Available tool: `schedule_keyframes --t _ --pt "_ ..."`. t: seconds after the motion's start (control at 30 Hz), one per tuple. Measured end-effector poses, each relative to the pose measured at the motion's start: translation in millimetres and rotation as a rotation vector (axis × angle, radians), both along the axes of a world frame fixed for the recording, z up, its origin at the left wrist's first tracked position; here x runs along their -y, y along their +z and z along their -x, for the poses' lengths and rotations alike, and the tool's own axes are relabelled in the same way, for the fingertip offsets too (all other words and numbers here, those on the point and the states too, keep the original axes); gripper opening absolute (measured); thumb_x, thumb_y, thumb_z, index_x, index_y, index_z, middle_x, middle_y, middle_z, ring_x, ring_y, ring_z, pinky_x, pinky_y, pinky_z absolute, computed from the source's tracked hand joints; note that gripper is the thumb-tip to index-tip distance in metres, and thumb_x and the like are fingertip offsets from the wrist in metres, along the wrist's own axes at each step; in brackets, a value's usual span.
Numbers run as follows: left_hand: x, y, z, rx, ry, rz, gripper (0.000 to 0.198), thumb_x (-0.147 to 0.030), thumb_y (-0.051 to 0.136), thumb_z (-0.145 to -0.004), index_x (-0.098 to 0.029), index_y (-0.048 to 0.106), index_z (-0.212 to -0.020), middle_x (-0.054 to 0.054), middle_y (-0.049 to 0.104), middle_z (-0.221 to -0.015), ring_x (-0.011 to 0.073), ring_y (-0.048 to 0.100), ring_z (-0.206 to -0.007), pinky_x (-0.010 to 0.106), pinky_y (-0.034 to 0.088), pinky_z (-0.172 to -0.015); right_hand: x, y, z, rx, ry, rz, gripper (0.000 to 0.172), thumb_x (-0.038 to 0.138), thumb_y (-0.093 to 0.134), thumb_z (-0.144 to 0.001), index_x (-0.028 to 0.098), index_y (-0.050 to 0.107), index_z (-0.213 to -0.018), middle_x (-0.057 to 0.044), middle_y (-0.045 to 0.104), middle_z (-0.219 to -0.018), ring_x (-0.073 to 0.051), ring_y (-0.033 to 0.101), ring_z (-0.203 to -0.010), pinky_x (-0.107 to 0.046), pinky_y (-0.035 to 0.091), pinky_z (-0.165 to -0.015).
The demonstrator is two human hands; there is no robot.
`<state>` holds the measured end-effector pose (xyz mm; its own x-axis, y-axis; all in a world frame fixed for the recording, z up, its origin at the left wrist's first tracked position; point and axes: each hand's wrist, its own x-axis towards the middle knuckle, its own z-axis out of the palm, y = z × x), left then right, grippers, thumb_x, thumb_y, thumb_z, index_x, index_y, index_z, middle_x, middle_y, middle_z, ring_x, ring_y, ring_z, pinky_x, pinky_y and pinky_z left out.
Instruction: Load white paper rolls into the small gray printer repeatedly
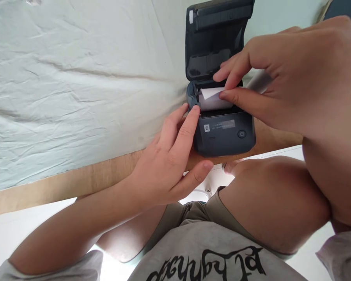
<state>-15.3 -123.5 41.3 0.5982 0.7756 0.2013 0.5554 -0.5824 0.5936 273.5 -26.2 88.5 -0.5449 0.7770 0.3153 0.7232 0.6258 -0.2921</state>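
Observation:
A small dark blue-grey printer [225,134] stands at the near edge of the table with its lid [216,35] tipped open and upright. A white paper roll [212,99] lies in its open bay. My right hand [292,74] reaches in from the right, thumb and forefinger pinched on the loose end of the paper. My left hand [172,156] rests against the printer's left side, forefinger on the upper left corner, thumb under the front edge, steadying it.
A creased white cloth [76,86] covers most of the table, leaving a bare wooden strip [76,179] along the near edge. My bare knees and grey shirt fill the bottom of the view, over a white floor.

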Motion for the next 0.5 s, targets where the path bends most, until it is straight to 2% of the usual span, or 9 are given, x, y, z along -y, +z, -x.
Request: schedule_keyframes --t 0.13,0.23,0.3,0.37,0.43,0.5 --pt "-0.4 -3.4 -2.1 0.025 0.016 -0.007 0.095 -0.078 0.049 -0.124 -0.025 0.021 -0.198 0.025 0.040 -0.199 0.0472 0.052 -0.181 0.067 0.063 -0.139 14.4 4.8 -1.0 -0.052 0.006 -0.063 0.023 0.046 0.064 -0.115 0.032 0.079 -0.105 0.005 0.079 -0.087 -0.022 0.079 -0.088 -0.048 0.054 -0.087" --pt "0.3 -2.6 -5.4 0.060 0.057 0.016 0.089 -0.078 0.044 -0.125 -0.031 0.024 -0.198 0.021 0.044 -0.197 0.0459 0.056 -0.179 0.067 0.061 -0.140 24.6 8.1 -4.0 -0.118 0.091 0.038 0.015 0.036 0.068 -0.112 0.032 0.079 -0.102 0.008 0.083 -0.093 -0.018 0.078 -0.081 -0.046 0.053 -0.077" --pt "0.5 -1.2 -5.7 0.058 0.054 0.013 0.086 -0.076 0.048 -0.125 -0.033 0.029 -0.197 0.021 0.045 -0.196 0.0469 0.059 -0.176 0.068 0.061 -0.140 28.1 9.7 -6.1 -0.133 0.175 0.095 0.011 0.033 0.071 -0.109 0.032 0.077 -0.100 0.009 0.084 -0.093 -0.017 0.078 -0.080 -0.044 0.058 -0.076" --pt "0.1 -0.3 -3.9 0.046 0.023 -0.005 0.083 -0.073 0.052 -0.125 -0.034 0.035 -0.196 0.022 0.043 -0.196 0.0482 0.062 -0.173 0.068 0.063 -0.138 29.3 11.3 -7.3 -0.135 0.233 0.114 0.015 0.038 0.070 -0.110 0.033 0.075 -0.097 0.010 0.083 -0.089 -0.018 0.083 -0.091 -0.045 0.066 -0.087" --pt "-0.6 -0.3 -1.8 0.028 0.000 -0.022 0.078 -0.069 0.054 -0.126 -0.034 0.040 -0.194 0.022 0.041 -0.196 0.0476 0.064 -0.170 0.068 0.066 -0.134 28.9 12.7 -8.0 -0.142 0.231 0.117 0.025 0.048 0.068 -0.115 0.034 0.075 -0.095 0.010 0.081 -0.087 -0.020 0.087 -0.107 -0.047 0.070 -0.101" --pt "-1.3 -0.6 -0.9 0.023 -0.008 -0.043 0.072 -0.065 0.054 -0.127 -0.035 0.044 -0.191 0.022 0.041 -0.193 0.0456 0.066 -0.168 0.067 0.068 -0.132 26.6 12.5 -9.8 -0.151 0.182 0.096 0.028 0.051 0.066 -0.118 0.033 0.076 -0.099 0.007 0.085 -0.099 -0.022 0.087 -0.122 -0.049 0.069 -0.112"
